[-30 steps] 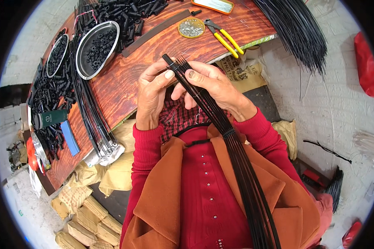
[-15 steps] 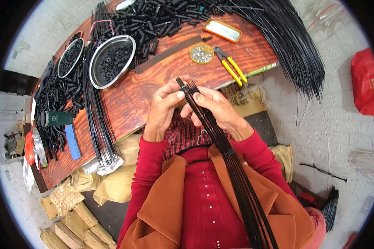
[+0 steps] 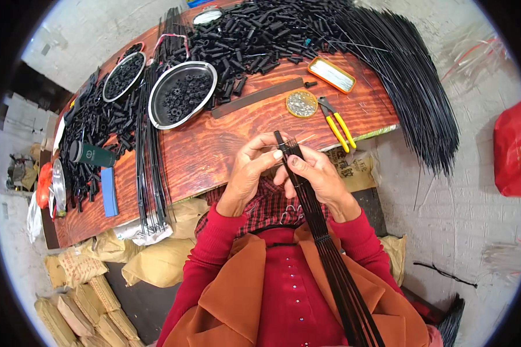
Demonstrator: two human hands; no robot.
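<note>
head view: the person holds a bundle of thin black rods that runs from the lap up to the edge of the reddish-brown wooden table. the left hand is curled around the bundle's top from the left, its fingertips pressed on the rods near their ends. the right hand grips the same bundle from the right, thumb laid along it; both hands are closed on it, almost touching each other. judging from this, the step in hand looks like gathering or aligning the rod ends; the next move probably calls for a steady pinch so the thin ends do not splay.

on the table, well apart from the hands, lie a round metal bowl of small black parts, a second smaller bowl of black pieces, a heap of short black tubes, yellow-handled pliers, a round gold-coloured tin lid and an orange-rimmed rectangular tin.

packages: a dark green cylindrical container with a label lies on its side at the table's left, just beside a flat blue rectangular block. tan woven sacks sit under the table edge, and a red bag hangs at the far right.
</note>
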